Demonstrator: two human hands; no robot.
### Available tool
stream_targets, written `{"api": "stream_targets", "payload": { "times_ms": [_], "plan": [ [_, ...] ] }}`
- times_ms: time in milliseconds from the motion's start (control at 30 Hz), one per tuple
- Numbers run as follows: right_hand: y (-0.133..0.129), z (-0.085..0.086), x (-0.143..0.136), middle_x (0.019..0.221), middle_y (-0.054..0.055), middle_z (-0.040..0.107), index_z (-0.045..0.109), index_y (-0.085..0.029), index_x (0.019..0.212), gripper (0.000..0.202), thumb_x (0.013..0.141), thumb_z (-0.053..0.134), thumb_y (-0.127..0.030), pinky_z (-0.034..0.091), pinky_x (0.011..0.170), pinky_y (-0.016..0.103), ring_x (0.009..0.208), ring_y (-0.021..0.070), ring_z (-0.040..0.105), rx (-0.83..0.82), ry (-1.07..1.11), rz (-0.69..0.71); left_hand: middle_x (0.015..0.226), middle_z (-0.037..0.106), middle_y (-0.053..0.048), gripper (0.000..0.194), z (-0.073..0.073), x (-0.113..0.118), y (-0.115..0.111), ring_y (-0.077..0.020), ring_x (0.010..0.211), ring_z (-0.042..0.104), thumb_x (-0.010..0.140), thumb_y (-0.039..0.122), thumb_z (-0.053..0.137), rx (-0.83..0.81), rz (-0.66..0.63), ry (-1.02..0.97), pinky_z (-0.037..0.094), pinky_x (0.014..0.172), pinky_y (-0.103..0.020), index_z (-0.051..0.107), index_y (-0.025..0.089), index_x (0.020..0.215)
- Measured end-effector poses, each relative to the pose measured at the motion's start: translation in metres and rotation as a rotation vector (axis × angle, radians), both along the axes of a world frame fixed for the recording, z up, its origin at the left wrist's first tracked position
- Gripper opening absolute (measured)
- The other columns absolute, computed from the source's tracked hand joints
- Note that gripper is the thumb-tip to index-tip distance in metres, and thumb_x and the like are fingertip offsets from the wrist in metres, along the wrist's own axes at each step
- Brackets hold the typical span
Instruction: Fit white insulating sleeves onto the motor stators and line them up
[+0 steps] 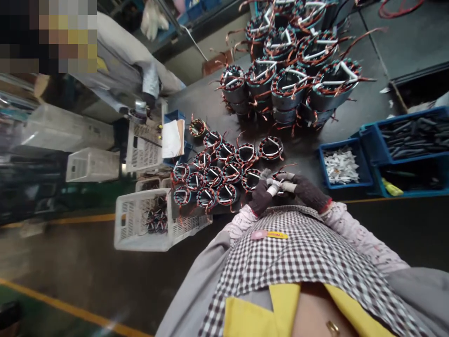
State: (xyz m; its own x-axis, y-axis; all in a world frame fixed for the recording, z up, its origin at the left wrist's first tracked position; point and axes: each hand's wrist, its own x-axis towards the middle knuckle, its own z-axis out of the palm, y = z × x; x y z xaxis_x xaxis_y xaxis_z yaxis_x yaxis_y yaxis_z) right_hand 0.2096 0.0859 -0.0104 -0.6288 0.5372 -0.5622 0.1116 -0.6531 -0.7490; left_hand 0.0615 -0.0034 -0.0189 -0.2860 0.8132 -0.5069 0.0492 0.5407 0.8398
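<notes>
My left hand (261, 195) and my right hand (310, 191) wear dark gloves with pale fingertips. They meet at the table's near edge over a wound motor stator (280, 177), which they mostly cover. The fingers of both are bent and closed at its rim; any small piece pinched between them is too small to make out. Just left of my left hand stands another stator (251, 180) with red-brown copper leads and a white strip across its top. More such stators (213, 176) stand in rows farther left, and a single one (270, 148) sits beyond my hands.
Stacked stators (289, 89) fill the back of the table. To the right are a blue bin of white pieces (340, 166) and a blue bin of black sleeves (417, 135). A white crate (140, 222) holds stators at left. A co-worker (129, 61) handles a part beyond.
</notes>
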Motion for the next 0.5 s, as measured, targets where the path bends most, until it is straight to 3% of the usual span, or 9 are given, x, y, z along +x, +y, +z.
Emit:
{"api": "stream_targets", "payload": {
  "times_ms": [133,200,267,333,400,500],
  "plan": [
    [0.004,0.001,0.011,0.087,0.006,0.077,0.074,-0.017,0.088,0.035,0.072,0.086,-0.046,0.061,0.084,0.04,0.083,0.0222,0.068,0.206,-0.13,-0.045,0.118,0.078,-0.008,0.047,0.008,0.002,0.006,-0.0285,0.126,0.068,0.101,0.032,0.066,0.026,-0.202,0.27,0.05,0.118,-0.053,0.062,0.025,0.148],
    [0.013,-0.007,0.032,0.087,0.008,0.076,0.076,-0.017,0.094,0.03,0.081,0.077,-0.044,0.061,0.087,0.043,0.083,0.0235,0.068,0.363,-0.303,-0.165,0.132,0.075,-0.012,0.053,0.006,0.002,0.008,-0.0323,0.134,0.065,0.1,0.035,0.07,0.007,-0.256,0.415,0.047,0.121,-0.054,0.061,0.023,0.15],
    [0.029,-0.018,0.063,0.104,0.014,0.078,0.078,-0.016,0.105,0.028,0.091,0.066,-0.037,0.057,0.1,0.047,0.098,0.027,0.071,0.571,-0.545,-0.306,0.142,0.071,-0.016,0.059,-0.001,0.002,0.01,-0.0343,0.136,0.064,0.1,0.038,0.069,-0.047,-0.345,0.548,0.047,0.119,-0.051,0.057,0.02,0.155],
    [0.048,-0.028,0.096,0.133,0.02,0.074,0.08,-0.014,0.115,0.033,0.094,0.056,-0.023,0.048,0.116,0.045,0.124,0.0293,0.067,0.727,-0.82,-0.316,0.144,0.07,-0.018,0.065,-0.011,0.005,0.012,-0.0352,0.135,0.065,0.099,0.04,0.07,-0.072,-0.568,0.65,0.048,0.117,-0.049,0.054,0.019,0.158],
    [0.066,-0.034,0.123,0.15,0.023,0.065,0.081,-0.011,0.123,0.042,0.09,0.054,-0.011,0.041,0.124,0.041,0.14,0.029,0.059,0.76,-1.02,-0.21,0.145,0.069,-0.02,0.069,-0.022,0.011,0.015,-0.036,0.137,0.063,0.096,0.042,0.072,-0.054,-0.853,0.738,0.044,0.12,-0.05,0.054,0.017,0.158],
    [0.084,-0.039,0.141,0.147,0.021,0.068,0.079,-0.01,0.131,0.047,0.092,0.053,-0.01,0.04,0.124,0.037,0.138,0.0268,0.06,0.746,-1.113,-0.131,0.135,0.074,-0.021,0.056,-0.034,0.023,0.025,-0.0341,0.131,0.067,0.097,0.037,0.07,-0.072,-1.11,0.839,0.039,0.123,-0.051,0.063,0.012,0.147]
  ]
}}
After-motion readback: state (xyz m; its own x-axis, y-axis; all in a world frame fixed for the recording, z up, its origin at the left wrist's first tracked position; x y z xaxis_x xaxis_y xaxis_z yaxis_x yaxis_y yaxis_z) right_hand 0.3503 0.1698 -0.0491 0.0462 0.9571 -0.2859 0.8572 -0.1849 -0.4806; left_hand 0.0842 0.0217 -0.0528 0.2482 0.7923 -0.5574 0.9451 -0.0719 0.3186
